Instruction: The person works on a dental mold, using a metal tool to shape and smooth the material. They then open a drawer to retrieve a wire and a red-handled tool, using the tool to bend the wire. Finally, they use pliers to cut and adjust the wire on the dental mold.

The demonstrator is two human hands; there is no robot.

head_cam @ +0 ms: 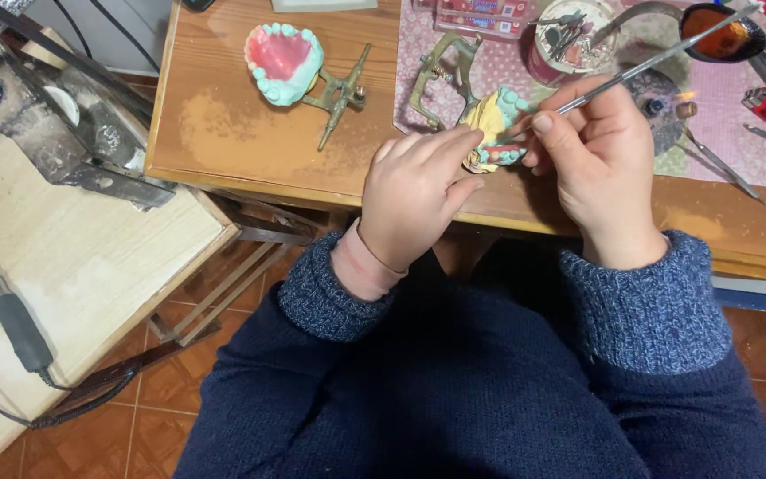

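Carefully, I steady the yellow dental model [489, 124] in my closed left hand [418, 200] – my right hand [600, 164] pinching the metal carving tool [658, 58] – working its tip lightly along the teeth.

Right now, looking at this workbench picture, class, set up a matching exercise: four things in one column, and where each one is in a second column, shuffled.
Things:
1. thin metal tool
2. yellow dental model
3. pink-and-teal dental cast
4. grey handpiece

Places:
A. on the pale side table, lower left
B. held in the right hand
C. lying alone on the bare wooden desk
D. steadied by the left hand

Pairs: 1-B, 2-D, 3-C, 4-A
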